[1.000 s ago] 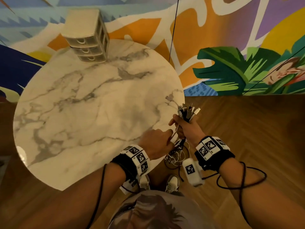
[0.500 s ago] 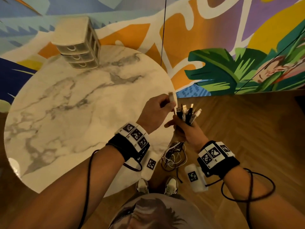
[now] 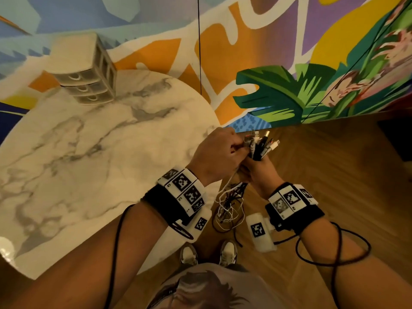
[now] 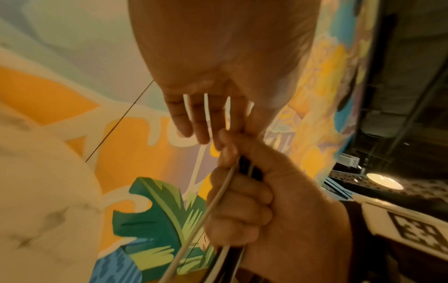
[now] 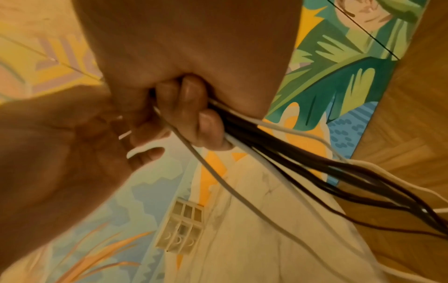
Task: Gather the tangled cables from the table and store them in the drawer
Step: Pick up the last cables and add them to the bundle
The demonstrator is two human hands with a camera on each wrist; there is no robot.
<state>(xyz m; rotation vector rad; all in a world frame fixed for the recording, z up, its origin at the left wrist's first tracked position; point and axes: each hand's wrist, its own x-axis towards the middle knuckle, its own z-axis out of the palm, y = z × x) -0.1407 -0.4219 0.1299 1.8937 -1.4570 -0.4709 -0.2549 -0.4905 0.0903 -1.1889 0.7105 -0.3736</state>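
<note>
1. The counter (image 3: pixel 73 166) has a marble-look top, pale with grey veins, smooth, with a glossy glint at its near edge.
2. The drawer unit (image 3: pixel 87 70) looks like cream plastic, matt, with translucent drawer fronts.
3. The cables (image 3: pixel 229 206) have smooth white and black plastic sheaths; the plugs (image 3: pixel 263 141) at their upper ends show shiny metal tips.
4. The floor (image 3: pixel 334 175) is wood laid in a herringbone pattern, with a soft sheen.
5. The wall (image 3: pixel 289 63) bears a flat, matt painted mural.
6. The wristbands (image 3: pixel 162 201) are black cloth carrying white plastic blocks with printed markers.
</note>
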